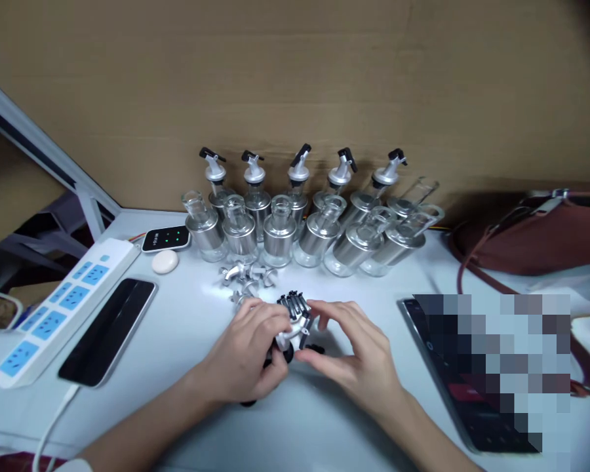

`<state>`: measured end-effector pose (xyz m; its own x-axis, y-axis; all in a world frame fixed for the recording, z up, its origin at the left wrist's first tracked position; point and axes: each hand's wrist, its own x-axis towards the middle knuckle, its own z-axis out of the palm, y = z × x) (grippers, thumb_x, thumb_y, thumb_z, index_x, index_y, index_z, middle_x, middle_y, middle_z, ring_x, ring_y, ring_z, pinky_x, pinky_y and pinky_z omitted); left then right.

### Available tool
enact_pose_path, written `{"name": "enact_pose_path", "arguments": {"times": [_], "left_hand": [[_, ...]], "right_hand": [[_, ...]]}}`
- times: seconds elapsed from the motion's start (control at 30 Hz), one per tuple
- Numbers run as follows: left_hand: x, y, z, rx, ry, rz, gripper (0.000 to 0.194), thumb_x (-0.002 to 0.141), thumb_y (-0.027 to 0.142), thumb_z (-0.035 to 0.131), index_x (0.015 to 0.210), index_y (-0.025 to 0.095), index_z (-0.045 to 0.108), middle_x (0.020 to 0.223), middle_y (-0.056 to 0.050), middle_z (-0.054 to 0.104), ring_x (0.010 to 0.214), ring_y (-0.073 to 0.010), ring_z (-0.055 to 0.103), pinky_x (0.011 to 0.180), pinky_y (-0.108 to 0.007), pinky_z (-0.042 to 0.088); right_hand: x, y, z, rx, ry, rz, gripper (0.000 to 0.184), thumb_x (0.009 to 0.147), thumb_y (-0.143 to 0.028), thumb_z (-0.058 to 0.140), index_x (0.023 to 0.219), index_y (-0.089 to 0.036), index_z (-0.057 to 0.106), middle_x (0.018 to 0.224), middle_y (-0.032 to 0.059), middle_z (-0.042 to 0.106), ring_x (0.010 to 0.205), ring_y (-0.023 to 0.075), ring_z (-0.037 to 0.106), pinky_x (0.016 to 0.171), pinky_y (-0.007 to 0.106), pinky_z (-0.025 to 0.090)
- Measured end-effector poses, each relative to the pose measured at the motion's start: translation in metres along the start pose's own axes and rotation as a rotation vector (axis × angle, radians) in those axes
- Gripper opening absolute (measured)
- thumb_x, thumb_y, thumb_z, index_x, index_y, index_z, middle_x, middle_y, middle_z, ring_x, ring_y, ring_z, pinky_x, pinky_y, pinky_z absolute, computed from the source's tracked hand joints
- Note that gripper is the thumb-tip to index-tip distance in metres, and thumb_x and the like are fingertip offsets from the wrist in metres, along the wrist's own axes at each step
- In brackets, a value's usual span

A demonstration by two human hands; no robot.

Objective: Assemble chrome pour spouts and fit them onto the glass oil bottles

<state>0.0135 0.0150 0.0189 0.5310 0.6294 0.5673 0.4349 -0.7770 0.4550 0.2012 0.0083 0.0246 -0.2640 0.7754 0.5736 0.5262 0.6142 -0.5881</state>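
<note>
My left hand (255, 341) is closed around a silver pourer spout (289, 338) with a black stopper at its base. My right hand (358, 347) curves its thumb and forefinger about the spout's right side, at a black flip lever; the exact contact is partly hidden. Just behind my fingers lies a row of small black levers (294, 303). Several loose silver spout tops (248, 275) are piled beyond my left hand. Other black parts (315, 349) show beside and under my hands.
Glass bottles with steel bands (280, 239) stand in two rows; several at the back carry pourers (254, 172). To the left are a power strip (61, 308), a phone (109, 331), a Wi-Fi device (166, 238) and a white round case (164, 261). A tablet-like device (437, 367) and brown bag (545, 236) lie right.
</note>
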Motion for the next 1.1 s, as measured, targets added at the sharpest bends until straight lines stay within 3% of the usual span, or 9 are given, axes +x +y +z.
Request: {"name": "enact_pose_path", "arguments": {"times": [0.2,0.4,0.57,1.1], "left_hand": [[-0.001,0.003,0.004,-0.009,-0.113,-0.105,0.041,0.068,0.006,0.038,0.108,0.012,0.039,0.093,-0.01,0.052,0.086,-0.0201,0.047,0.074,-0.034,0.04],[0.003,0.011,0.001,-0.113,-0.291,-0.316,0.021,0.068,0.006,0.037,0.085,0.017,0.04,0.084,-0.003,0.049,0.077,-0.0167,0.043,0.07,-0.031,0.032],[0.007,0.011,-0.001,-0.244,-0.412,-0.442,0.015,0.068,0.008,0.035,0.08,0.018,0.037,0.082,-0.001,0.044,0.077,-0.0162,0.04,0.074,-0.032,0.029],[0.012,0.003,-0.01,-0.4,-0.55,-0.426,0.015,0.059,0.013,0.037,0.071,0.018,0.03,0.072,0.002,0.04,0.069,-0.0134,0.034,0.075,-0.032,0.026]], "right_hand": [[0.0,0.004,0.003,-0.134,-0.084,-0.15,0.035,0.084,-0.039,0.06,0.107,-0.013,0.053,0.075,0.0048,0.065,0.064,0.015,0.057,0.066,0.031,0.036],[0.001,0.002,0.005,-0.287,-0.154,-0.24,0.025,0.093,-0.028,0.043,0.1,-0.007,0.053,0.066,0.0045,0.059,0.06,0.0153,0.051,0.065,0.031,0.034],[0.0,0.003,0.01,-0.336,-0.204,-0.227,0.019,0.09,-0.019,0.038,0.097,-0.009,0.052,0.068,0.0055,0.058,0.06,0.0173,0.05,0.065,0.031,0.034],[-0.004,0.004,0.007,-0.35,-0.278,-0.283,0.017,0.086,-0.015,0.032,0.081,-0.015,0.049,0.066,0.0035,0.051,0.06,0.0182,0.044,0.065,0.032,0.031]]}}
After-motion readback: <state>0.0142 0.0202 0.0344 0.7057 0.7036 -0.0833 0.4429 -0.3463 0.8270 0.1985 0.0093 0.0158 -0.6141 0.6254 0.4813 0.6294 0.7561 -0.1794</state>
